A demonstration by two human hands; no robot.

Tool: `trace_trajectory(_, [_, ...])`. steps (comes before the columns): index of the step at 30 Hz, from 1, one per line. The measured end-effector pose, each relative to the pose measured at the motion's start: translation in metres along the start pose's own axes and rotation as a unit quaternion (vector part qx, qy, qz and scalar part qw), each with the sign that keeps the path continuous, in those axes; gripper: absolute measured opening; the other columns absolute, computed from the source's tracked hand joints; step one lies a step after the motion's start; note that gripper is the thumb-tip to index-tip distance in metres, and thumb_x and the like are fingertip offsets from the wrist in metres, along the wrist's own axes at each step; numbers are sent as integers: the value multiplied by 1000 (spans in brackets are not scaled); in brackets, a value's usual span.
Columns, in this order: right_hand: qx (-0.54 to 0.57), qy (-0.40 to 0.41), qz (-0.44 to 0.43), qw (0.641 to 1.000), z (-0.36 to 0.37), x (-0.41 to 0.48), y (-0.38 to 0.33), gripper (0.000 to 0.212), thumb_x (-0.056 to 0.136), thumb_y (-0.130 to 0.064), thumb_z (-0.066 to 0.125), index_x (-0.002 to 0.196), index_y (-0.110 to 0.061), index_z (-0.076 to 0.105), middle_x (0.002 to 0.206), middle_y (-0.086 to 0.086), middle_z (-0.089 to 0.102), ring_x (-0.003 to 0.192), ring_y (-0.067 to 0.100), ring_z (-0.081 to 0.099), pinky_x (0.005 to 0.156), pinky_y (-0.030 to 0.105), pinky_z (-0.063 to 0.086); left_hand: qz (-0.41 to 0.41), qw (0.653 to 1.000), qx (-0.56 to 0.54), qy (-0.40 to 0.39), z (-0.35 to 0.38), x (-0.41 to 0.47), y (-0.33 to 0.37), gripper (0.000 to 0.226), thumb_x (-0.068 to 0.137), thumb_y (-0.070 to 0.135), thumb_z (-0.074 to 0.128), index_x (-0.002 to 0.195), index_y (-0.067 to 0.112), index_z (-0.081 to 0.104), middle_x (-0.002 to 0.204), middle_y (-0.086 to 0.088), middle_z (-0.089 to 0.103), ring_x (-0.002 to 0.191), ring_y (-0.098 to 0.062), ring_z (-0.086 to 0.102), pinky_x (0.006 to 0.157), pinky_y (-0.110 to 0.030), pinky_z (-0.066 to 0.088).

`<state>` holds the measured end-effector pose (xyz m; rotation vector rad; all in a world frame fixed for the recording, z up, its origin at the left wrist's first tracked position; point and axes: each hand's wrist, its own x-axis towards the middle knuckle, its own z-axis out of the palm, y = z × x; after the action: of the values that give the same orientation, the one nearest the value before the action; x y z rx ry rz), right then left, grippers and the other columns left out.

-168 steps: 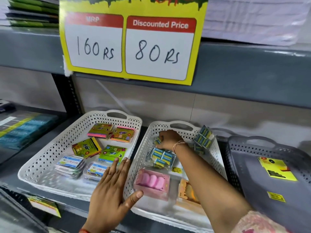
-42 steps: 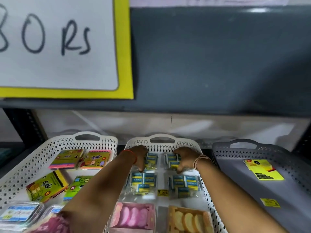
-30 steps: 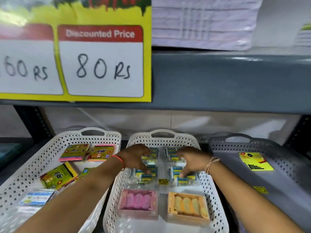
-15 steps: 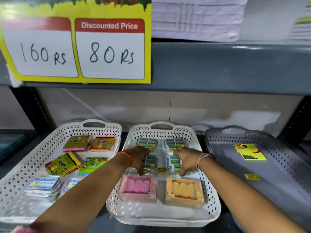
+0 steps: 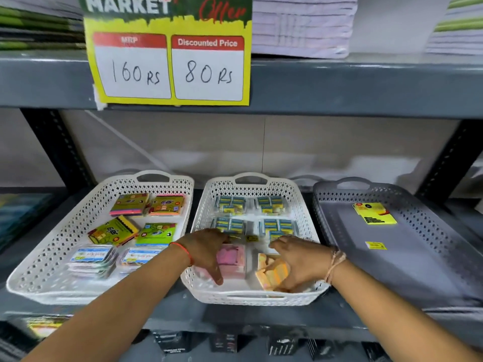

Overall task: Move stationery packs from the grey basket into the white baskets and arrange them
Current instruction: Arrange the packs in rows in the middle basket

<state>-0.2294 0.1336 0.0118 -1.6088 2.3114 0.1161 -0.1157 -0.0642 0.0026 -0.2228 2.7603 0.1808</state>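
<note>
The middle white basket (image 5: 251, 299) holds several blue-and-yellow packs (image 5: 230, 224) in two rows at its back. A pink pack (image 5: 232, 257) and an orange pack (image 5: 271, 273) lie at its front. My left hand (image 5: 209, 253) is curled over the pink pack's left side, thumb at its near edge. My right hand (image 5: 300, 259) grips the orange pack, which sits tilted. The left white basket (image 5: 39, 283) holds colourful note packs (image 5: 113, 232) and clear packs (image 5: 91, 259). The grey basket (image 5: 352, 182) on the right holds one yellow pack (image 5: 373, 212).
All three baskets stand side by side on a grey metal shelf (image 5: 261, 320). A yellow price sign (image 5: 170, 66) hangs from the shelf above. A small yellow sticker (image 5: 375, 245) lies on the grey basket's floor. Dark packs hang below the shelf edge.
Both hands have drawn back from the blue-and-yellow packs to the front of the middle basket and closed on the pink and orange packs. The orange pack now sits tilted.
</note>
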Motion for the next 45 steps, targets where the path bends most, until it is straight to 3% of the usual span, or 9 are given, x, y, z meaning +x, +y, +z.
trace_trajectory(3, [6, 15, -29, 999, 6, 0, 0, 70, 72, -39, 72, 129, -12, 42, 129, 8, 50, 116, 22, 46, 94, 27, 39, 0, 1000, 14, 0, 7, 1, 1, 88, 61, 40, 79, 133, 12, 35, 131, -13, 50, 118, -28, 46, 100, -32, 39])
trace_trajectory(10, [38, 69, -11, 997, 0, 0, 13, 56, 77, -53, 65, 122, -21, 56, 118, 2, 62, 109, 19, 56, 88, 29, 49, 4, 1000, 18, 7, 8, 1, -2, 77, 65, 37, 76, 129, 12, 41, 124, -13, 54, 113, -28, 49, 96, -34, 42])
trace_trajectory(17, [-65, 83, -24, 994, 16, 0, 9, 72, 70, -51, 68, 130, -19, 44, 124, 2, 45, 115, 19, 46, 90, 37, 49, -1, 1000, 16, 19, 9, -1, 0, 76, 66, 35, 76, 129, 13, 41, 127, -12, 53, 115, -27, 49, 96, -31, 41])
trace_trajectory(22, [43, 127, -1, 991, 6, -1, 17, 70, 71, -37, 66, 133, -15, 43, 123, 5, 52, 114, 23, 51, 94, 35, 47, -5, 1000, 10, 23, 9, -2, 0, 76, 65, 35, 77, 129, 15, 41, 126, -12, 54, 114, -27, 50, 93, -31, 42])
trace_trajectory(24, [65, 122, 16, 990, -4, 2, 22, 77, 73, -37, 66, 140, -15, 35, 132, 7, 50, 121, 24, 47, 101, 31, 42, -7, 1000, 7, 23, 9, -1, 0, 76, 65, 35, 77, 129, 14, 41, 125, -11, 54, 114, -27, 50, 93, -30, 42])
trace_trajectory(28, [58, 58, 18, 996, -6, 19, 20, 62, 79, -31, 61, 134, -10, 40, 123, 13, 56, 114, 31, 52, 88, 31, 46, -6, 1000, -2, 24, 9, -1, 0, 78, 65, 33, 77, 130, 15, 39, 125, -11, 54, 114, -27, 50, 92, -29, 41])
trace_trajectory(32, [49, 35, 23, 998, 3, 24, 23, 82, 77, -37, 67, 144, -14, 26, 141, 10, 42, 129, 26, 38, 106, 31, 36, -4, 1000, -1, 31, 11, -3, 1, 84, 63, 36, 78, 133, 18, 35, 130, -9, 52, 118, -26, 48, 96, -30, 40])
trace_trajectory(42, [91, 9, 1, 996, 9, 12, 11, 92, 64, -24, 81, 140, -31, 31, 139, 3, 48, 122, 21, 48, 91, 24, 42, -11, 999, 3, 41, 13, -4, 6, 80, 62, 35, 79, 129, 14, 40, 127, -11, 55, 114, -27, 50, 91, -29, 42])
trace_trajectory(45, [63, 9, 29, 998, 10, 9, 10, 89, 65, -28, 80, 139, -29, 30, 130, 7, 53, 113, 23, 53, 75, 24, 44, -14, 999, 6, 41, 11, -5, 6, 81, 63, 35, 79, 130, 13, 39, 127, -12, 54, 115, -27, 49, 91, -29, 41])
